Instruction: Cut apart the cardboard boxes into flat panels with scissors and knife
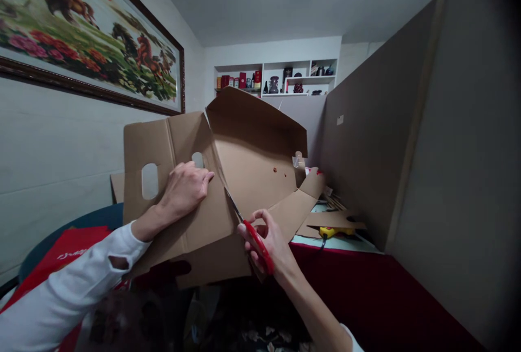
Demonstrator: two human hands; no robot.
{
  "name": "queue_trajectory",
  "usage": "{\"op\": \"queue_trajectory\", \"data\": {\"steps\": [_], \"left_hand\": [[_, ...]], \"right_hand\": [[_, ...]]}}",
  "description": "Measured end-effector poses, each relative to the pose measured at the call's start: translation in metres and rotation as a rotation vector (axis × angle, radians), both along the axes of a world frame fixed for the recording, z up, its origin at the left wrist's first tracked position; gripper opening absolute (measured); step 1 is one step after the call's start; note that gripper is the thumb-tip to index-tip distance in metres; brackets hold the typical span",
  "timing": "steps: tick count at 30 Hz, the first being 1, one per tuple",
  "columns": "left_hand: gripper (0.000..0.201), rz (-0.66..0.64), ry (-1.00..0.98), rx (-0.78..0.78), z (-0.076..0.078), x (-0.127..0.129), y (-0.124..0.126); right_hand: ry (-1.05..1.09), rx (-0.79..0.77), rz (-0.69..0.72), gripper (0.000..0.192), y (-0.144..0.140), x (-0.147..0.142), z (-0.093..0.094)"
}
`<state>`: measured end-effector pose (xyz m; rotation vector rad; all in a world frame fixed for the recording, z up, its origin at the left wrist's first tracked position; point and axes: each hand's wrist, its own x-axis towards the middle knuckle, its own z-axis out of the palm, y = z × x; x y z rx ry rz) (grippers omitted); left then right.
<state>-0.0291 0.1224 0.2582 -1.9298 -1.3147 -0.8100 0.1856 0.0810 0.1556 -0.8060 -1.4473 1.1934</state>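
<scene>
A large, partly opened cardboard box (252,151) fills the middle of the head view, its brown inner side facing me. My left hand (186,188) is closed on the left panel beside an oval handle hole, thumb lying over the face; the fingertips are hidden. In my right hand (266,240) is a pair of scissors (260,249) with red handles. Their blades point up and left into the slit along the fold between the left panel and the box's main panel. The slit runs from the top edge down to the blades.
Right of the box, a yellow tool (331,231) and cardboard scraps (337,218) lie on a table with a dark red cloth (342,287). A tall grey partition (374,124) bounds the right. A red bag (69,254) sits on a dark teal chair (81,220) at left.
</scene>
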Motion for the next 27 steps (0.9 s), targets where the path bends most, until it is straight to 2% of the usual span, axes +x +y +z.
{"op": "queue_trajectory", "data": {"steps": [7,14,18,21,24,27], "left_hand": [[0.041,-0.020,-0.145,-0.055,0.003,-0.004,-0.004],[0.040,-0.144,-0.450,0.028,0.014,0.002,-0.016],[0.038,-0.254,-0.643,0.113,0.004,0.015,-0.012],[0.041,-0.330,-0.772,0.177,-0.007,0.031,-0.003],[0.042,-0.380,-0.865,0.212,-0.015,0.046,0.002],[0.041,-0.388,-0.895,0.236,-0.017,0.054,-0.001]], "right_hand": [[0.144,-0.096,0.195,0.061,-0.011,0.003,0.009],[0.281,-0.191,0.351,0.059,-0.029,0.004,0.039],[0.317,-0.222,0.469,0.056,-0.039,0.007,0.051],[0.396,-0.195,0.546,0.052,-0.042,0.010,0.048],[0.498,-0.112,0.549,0.045,-0.043,0.009,0.042],[0.500,-0.041,0.490,0.045,-0.047,0.007,0.038]]}}
